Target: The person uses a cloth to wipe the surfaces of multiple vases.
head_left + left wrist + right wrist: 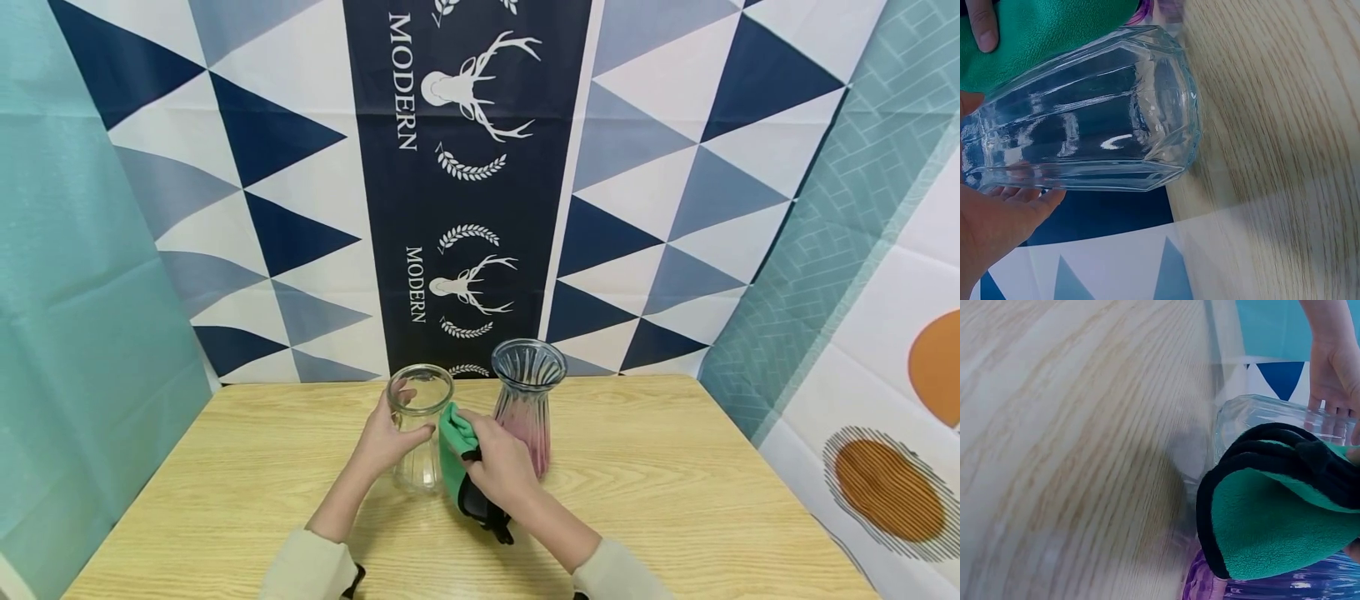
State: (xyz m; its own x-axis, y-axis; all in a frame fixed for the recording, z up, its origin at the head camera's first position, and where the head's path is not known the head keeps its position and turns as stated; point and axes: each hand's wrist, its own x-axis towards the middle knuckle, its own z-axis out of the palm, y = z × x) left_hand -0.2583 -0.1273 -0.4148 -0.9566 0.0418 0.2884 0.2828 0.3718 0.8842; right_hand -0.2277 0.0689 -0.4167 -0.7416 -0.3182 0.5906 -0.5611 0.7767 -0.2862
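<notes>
A clear glass vase (422, 450) with a wide rim stands upright on the wooden table. My left hand (386, 437) grips it around the neck from the left, thumb in front; the ribbed glass side (1085, 125) fills much of the left wrist view. In my right hand (504, 460) is a folded green cloth (450, 454) with black edging, close against the vase's right side. The cloth (1279, 525) hangs in a loose fold in the right wrist view. Behind that hand stands a second vase (528, 392), blue-grey at the top and pink below, partly hidden.
The pale wooden table (637, 508) reaches back to a patterned cloth wall (300, 208) with triangles and deer heads. A teal curtain (90, 333) hangs on the left, and a printed white sheet (847, 400) on the right.
</notes>
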